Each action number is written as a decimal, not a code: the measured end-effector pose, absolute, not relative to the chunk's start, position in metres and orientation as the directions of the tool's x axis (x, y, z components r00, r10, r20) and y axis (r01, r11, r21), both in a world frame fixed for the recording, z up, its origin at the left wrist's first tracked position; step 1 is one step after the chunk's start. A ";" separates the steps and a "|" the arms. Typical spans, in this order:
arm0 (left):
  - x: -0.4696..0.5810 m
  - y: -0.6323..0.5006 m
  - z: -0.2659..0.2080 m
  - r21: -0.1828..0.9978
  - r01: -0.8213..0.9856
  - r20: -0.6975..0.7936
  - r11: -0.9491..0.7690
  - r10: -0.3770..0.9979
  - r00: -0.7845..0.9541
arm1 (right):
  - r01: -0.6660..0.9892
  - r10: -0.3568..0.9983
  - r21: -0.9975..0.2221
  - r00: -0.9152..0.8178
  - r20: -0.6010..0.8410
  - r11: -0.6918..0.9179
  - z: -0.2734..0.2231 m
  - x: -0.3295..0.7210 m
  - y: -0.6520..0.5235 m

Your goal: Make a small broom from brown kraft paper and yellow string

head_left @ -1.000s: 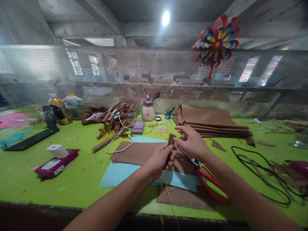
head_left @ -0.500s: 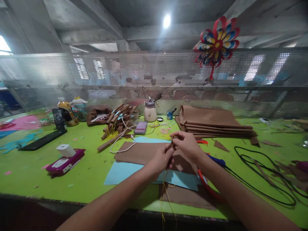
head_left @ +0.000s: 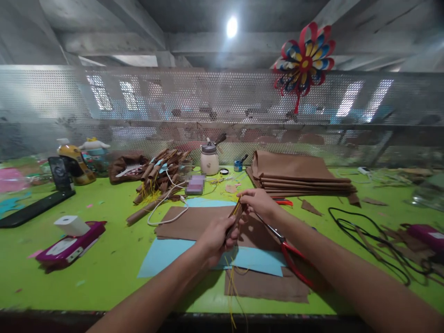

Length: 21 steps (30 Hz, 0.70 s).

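My left hand (head_left: 215,238) is closed round a narrow folded brown piece (head_left: 237,213), held tilted above the table. My right hand (head_left: 260,203) pinches yellow string at the top end of that piece, its fingertips close to my left hand. Loose yellow strings (head_left: 231,282) hang below toward the table's front edge. Underneath my hands lie a brown sheet (head_left: 189,219) and light blue sheets (head_left: 166,259). A smaller brown sheet (head_left: 267,284) is nearer me. Red-handled scissors (head_left: 286,249) lie beneath my right forearm, partly hidden by it.
A stack of folded brown sheets (head_left: 298,173) sits at the back right. Brown rolls with yellow strings (head_left: 156,173) lie back left, near a jar (head_left: 209,162). A purple power strip (head_left: 71,247) is at left; a black cable (head_left: 367,249) loops at right. A perforated screen (head_left: 215,97) stands behind.
The view has shifted, so the table's things sit further left. My left hand has lowered slightly and more of the brown piece shows between my hands. The scissors are more exposed.
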<state>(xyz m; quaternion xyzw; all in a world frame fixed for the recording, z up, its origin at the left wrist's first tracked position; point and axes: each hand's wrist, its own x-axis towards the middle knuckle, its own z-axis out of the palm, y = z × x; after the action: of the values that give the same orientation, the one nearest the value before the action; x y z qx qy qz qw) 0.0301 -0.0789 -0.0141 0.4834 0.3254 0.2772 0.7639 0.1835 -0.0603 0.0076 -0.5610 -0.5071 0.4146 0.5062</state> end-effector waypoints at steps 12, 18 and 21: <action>0.018 -0.076 -0.002 0.881 -0.204 -0.242 0.427 0.776 0.582 | 0.351 0.906 -0.932 0.360 0.225 0.092 0.025 0.250 -0.066; 0.018 -0.068 -0.005 0.875 -0.230 -0.239 0.426 0.792 0.561 | 0.469 0.872 -0.865 0.334 0.359 0.176 0.028 0.284 -0.096; 0.018 -0.066 -0.005 0.874 -0.249 -0.225 0.418 0.801 0.555 | 0.459 0.893 -0.876 0.322 0.316 0.145 0.020 0.303 -0.104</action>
<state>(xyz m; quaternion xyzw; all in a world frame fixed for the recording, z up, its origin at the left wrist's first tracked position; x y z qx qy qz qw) 0.0183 -0.0658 -0.0046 0.4202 0.3287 0.3385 0.7752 0.3026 -0.1045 0.0204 -0.6207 -0.5446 0.2062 0.5251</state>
